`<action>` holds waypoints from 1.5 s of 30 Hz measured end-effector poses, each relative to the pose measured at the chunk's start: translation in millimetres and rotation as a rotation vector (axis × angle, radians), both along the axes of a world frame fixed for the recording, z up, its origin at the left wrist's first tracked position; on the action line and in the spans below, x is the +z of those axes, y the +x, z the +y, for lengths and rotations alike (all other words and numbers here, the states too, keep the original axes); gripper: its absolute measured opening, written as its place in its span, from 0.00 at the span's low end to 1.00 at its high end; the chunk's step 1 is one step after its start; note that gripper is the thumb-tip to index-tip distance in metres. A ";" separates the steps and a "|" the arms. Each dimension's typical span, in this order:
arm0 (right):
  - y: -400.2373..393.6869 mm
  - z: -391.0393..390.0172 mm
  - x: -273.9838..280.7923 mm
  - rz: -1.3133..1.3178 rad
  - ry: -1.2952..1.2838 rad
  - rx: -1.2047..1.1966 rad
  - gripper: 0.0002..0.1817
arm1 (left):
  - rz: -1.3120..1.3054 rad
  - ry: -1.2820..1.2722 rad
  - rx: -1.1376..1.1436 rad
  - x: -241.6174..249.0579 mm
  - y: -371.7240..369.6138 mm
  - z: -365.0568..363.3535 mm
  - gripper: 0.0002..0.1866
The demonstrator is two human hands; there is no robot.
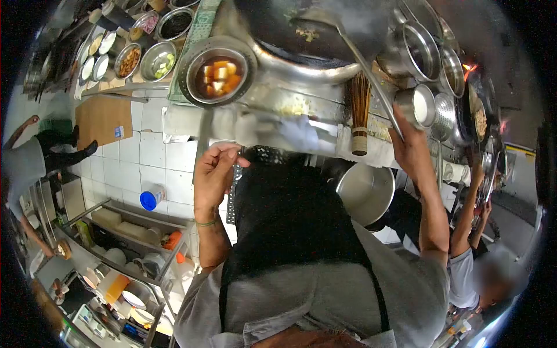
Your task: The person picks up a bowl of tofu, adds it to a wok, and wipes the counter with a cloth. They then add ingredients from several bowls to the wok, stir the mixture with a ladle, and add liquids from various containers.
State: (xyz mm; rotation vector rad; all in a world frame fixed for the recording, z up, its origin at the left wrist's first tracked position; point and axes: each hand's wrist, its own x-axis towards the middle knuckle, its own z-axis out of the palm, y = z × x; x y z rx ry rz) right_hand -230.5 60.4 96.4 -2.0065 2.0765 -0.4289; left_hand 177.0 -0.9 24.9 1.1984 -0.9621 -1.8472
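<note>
My right hand (412,142) is wrapped around the long metal handle of a ladle (366,66). The ladle's head is over a dark wok (278,40), near a small clump of pale chopped food (307,33); steam blurs that area. My left hand (214,174) hangs in front of the counter edge with curled fingers, thumb against fingertips; whether anything is pinched there is hidden. Just above it runs a flat handle (203,129), leading to a perforated strainer (188,72) that surrounds a bowl of orange and white cubes in dark liquid (219,75).
A bamboo brush (360,116) and white cloths (232,124) lie along the counter edge. Metal pots (420,52) stand at right, with a flame (469,69) beyond. Ingredient bowls (158,61) fill the upper left. A large pot (365,194) sits below the counter. Co-workers (464,272) are at both sides.
</note>
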 end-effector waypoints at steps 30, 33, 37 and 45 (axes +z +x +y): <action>15.7 -120.6 -65.8 -0.524 0.019 -0.422 0.24 | -0.078 -0.039 0.069 -9.6 33.9 -20.8 0.09; -11.5 -134.4 -101.1 0.217 -0.353 -0.100 0.25 | -0.065 -0.040 0.053 -9.6 30.3 -21.4 0.09; -1.1 -78.6 -44.3 0.109 -0.153 0.000 0.27 | -0.047 -0.030 0.025 -14.6 28.5 -16.9 0.10; 5.6 -41.2 -18.0 0.109 0.045 -0.150 0.32 | -0.078 0.003 0.039 -23.3 31.1 -12.4 0.10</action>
